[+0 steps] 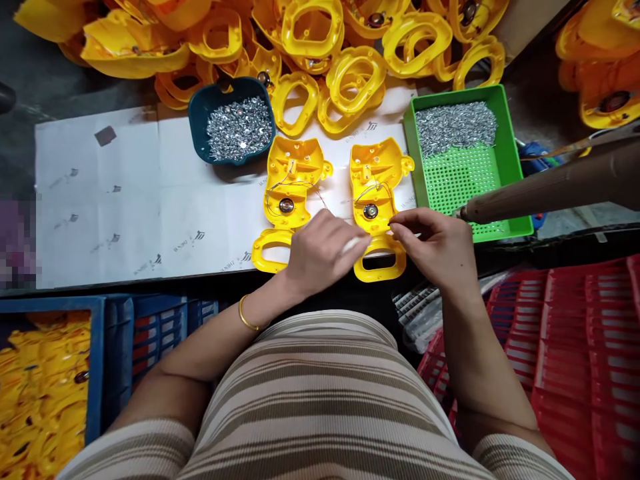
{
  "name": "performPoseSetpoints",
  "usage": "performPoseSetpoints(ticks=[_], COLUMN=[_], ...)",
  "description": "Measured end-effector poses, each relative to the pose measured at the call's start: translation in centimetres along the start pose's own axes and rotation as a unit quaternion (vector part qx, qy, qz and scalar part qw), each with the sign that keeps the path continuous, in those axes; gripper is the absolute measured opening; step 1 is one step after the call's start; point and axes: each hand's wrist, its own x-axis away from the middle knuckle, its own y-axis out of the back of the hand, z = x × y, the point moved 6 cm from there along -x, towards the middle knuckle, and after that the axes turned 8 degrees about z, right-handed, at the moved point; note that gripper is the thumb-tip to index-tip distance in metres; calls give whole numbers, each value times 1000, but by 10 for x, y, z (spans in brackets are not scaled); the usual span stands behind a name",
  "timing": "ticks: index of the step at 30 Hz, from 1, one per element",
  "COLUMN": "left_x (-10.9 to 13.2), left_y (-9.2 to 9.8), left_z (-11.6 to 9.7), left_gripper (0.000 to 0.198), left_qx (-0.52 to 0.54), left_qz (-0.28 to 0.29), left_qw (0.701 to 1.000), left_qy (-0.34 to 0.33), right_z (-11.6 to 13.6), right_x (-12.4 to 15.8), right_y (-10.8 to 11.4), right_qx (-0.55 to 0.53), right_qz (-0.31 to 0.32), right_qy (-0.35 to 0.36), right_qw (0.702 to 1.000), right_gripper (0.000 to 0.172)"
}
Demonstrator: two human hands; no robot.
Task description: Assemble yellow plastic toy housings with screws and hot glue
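Note:
Two yellow plastic shell halves lie open side by side, a left shell (313, 160) and a right shell (377, 175), each with thin wires and a round metal-centred speaker inside. Below them lie a left yellow ring-shaped handle (257, 255) and a right yellow ring-shaped handle (380, 274). My left hand (323, 253) is curled over the left handle's edge, its thumb and fingertips reaching to the right shell's lower end. My right hand (440, 248) pinches thumb and forefinger together at that shell's lower right edge. Whatever either hand holds is too small or hidden to name.
A dark teal bin (197, 130) of small shiny screws stands behind left. A green basket (510, 160) holds metal pieces on the right, with a brown tool-like shaft (550, 180) across it. Yellow parts (313, 30) pile up behind. Blue crate (113, 353) left, red crate (565, 347) right.

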Motion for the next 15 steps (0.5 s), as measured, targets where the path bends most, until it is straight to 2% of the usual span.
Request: performPoseSetpoints(ticks=[2, 4, 9, 15], left_x=[12, 22, 23, 22], left_y=[-13, -24, -38, -39], left_z=[-11, -17, -12, -11], left_gripper=[31, 36, 35, 16], left_qx=[-68, -108, -131, -144], left_qz=[46, 73, 113, 101], left_qw=[993, 981, 976, 973], left_qy=[-90, -146, -132, -148], right_z=[0, 3, 7, 10], right_x=[-3, -6, -9, -5], right_y=[2, -1, -8, -14], right_qx=[22, 49, 71, 130], right_qz=[5, 13, 26, 23], right_qy=[11, 30, 44, 51], right_qw=[1000, 998, 996, 990], right_gripper=[16, 18, 18, 19])
